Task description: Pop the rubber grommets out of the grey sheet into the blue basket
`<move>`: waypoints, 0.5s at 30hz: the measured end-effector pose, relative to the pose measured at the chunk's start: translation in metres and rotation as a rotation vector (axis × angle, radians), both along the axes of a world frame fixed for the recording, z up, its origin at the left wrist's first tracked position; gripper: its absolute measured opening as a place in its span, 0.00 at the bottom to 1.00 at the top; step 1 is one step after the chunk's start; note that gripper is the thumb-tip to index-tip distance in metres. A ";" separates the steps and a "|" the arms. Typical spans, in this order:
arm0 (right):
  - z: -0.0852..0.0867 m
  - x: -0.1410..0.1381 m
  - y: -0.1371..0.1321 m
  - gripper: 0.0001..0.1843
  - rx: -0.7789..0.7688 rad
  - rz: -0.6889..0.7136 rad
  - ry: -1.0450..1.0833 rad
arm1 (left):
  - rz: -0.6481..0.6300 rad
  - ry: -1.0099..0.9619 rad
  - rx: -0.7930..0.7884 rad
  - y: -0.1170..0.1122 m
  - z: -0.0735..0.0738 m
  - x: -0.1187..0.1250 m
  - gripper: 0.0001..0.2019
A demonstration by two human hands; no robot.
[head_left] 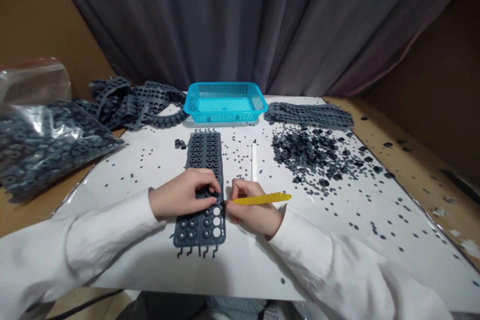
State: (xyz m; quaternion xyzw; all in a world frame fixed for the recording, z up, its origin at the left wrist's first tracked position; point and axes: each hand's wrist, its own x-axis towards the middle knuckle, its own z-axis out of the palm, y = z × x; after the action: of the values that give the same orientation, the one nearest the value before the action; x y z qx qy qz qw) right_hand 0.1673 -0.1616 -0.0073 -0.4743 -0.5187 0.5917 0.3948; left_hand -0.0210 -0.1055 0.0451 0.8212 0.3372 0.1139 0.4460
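Observation:
A dark grey moulded rubber sheet (207,210) with rows of raised rings lies lengthwise before me on the white table. Near its lower right corner, several ring places are gone and white round holes (216,221) show. My left hand (187,192) rests over the sheet, thumb and forefinger pinched at a rubber ring in the right column, just above the holes. My right hand (252,206) is closed round a yellow pen-shaped tool (262,199). Its tip points at the sheet's right edge beside my left fingertips and is hard to make out.
A blue basket (225,118) stands at the back. Rubber sheets lie heaped left (123,102) and stacked right (309,115). A pile of loose rubber pieces (305,150) spreads at right. A white pen-shaped tool (254,160) lies mid-table. A clear bag of rubber parts (48,140) sits left.

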 end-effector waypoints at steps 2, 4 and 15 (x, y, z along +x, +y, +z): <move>0.002 0.000 0.000 0.11 -0.005 0.001 0.010 | -0.212 0.137 0.318 0.000 0.002 0.003 0.07; 0.003 0.000 0.000 0.12 -0.004 -0.006 0.013 | -0.346 0.254 0.512 0.000 0.003 0.005 0.06; -0.001 0.000 -0.001 0.12 0.039 -0.008 -0.072 | -0.434 0.293 0.883 -0.005 -0.023 -0.001 0.12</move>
State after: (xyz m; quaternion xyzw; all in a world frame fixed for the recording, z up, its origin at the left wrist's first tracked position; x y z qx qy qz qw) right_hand 0.1676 -0.1626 -0.0087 -0.4894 -0.5422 0.5624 0.3875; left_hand -0.0222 -0.1104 0.0226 0.9897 0.1378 0.0338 0.0180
